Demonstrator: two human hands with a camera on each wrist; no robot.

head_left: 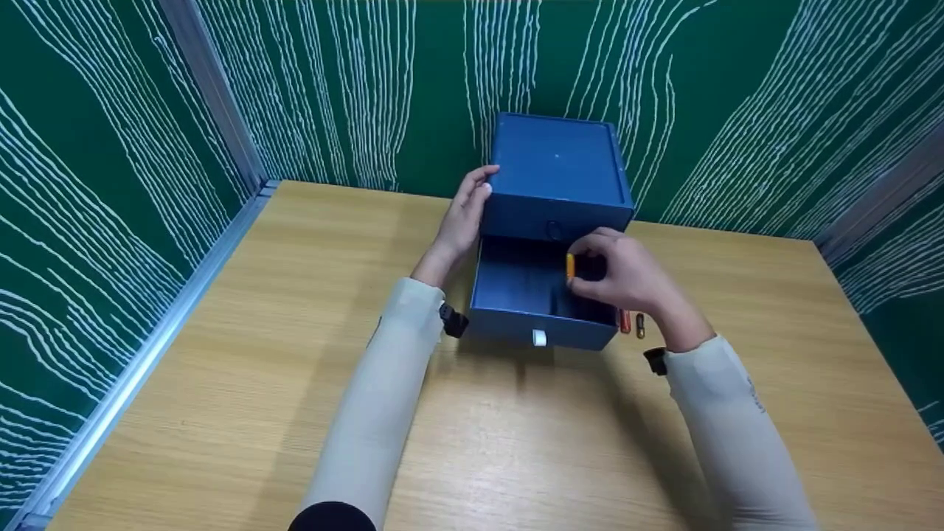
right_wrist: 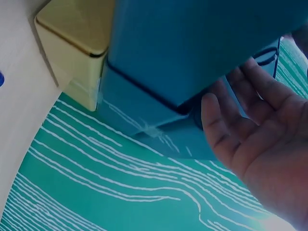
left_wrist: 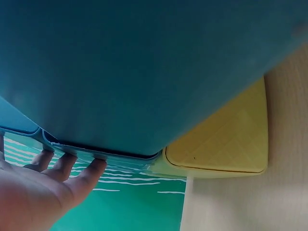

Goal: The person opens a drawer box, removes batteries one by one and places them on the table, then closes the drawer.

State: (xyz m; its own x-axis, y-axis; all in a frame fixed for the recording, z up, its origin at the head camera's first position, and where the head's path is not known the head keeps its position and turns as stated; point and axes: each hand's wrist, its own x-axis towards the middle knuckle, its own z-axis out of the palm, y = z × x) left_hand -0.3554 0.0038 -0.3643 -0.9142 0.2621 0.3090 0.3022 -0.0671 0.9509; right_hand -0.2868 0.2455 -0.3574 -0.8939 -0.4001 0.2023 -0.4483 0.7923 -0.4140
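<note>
A blue drawer cabinet [head_left: 557, 158] stands at the back of the table, its lower drawer [head_left: 542, 332] pulled out. Along the cabinet's left side rests my left hand [head_left: 464, 214], fingers extended against the edge; the left wrist view shows those fingertips [left_wrist: 98, 163] touching it. Over the right part of the drawer, my right hand [head_left: 627, 269] pinches a small yellow-orange battery [head_left: 570, 267] between thumb and fingers, held upright. The drawer blocks the battery in the right wrist view. Just right of the drawer, a red battery [head_left: 625, 321] and a dark, copper-ended battery [head_left: 640, 325] lie on the table.
Beneath the blue cabinet sits a yellow unit [left_wrist: 231, 139], visible from the wrists. The drawer front has a white tab [head_left: 539, 338]. A green wall [head_left: 442, 96] with white wavy lines rises behind. A small blue object [right_wrist: 1, 79] lies on the table.
</note>
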